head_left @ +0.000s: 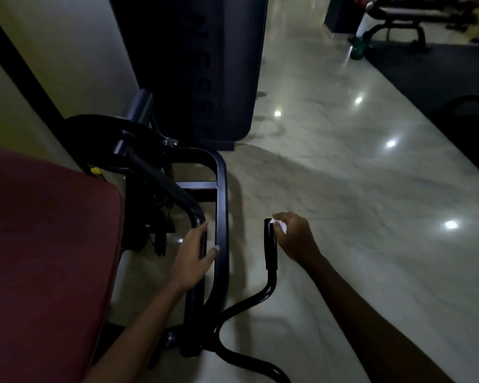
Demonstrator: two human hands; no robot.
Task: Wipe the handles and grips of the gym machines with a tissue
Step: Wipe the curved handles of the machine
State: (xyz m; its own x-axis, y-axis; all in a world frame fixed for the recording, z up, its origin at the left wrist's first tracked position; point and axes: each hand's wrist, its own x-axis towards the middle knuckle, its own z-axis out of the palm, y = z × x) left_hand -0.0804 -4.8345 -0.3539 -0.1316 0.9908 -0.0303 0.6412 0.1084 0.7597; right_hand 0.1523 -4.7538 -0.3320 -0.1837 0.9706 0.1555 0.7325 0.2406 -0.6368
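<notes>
White tissue (279, 225) against black grip (271, 246)

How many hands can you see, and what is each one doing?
2. The left hand grips a black frame bar beside the red seat pad. The right hand holds a white tissue against the top of the black handle grip.

Dim all over, like a room with few lamps on. Small bright spots of glare on the shiny floor (371, 167), from lights up above. Soft dark shadows on that floor beside the black machine frame (221, 205). Very dark at the tall black panel (205, 64), with its letters hard to read. A little white glow from the tissue (279, 225) in the right hand (296, 239). Straight lines bent near the edges. Fuzzy and smeared far off at the bench (398, 20).
</notes>
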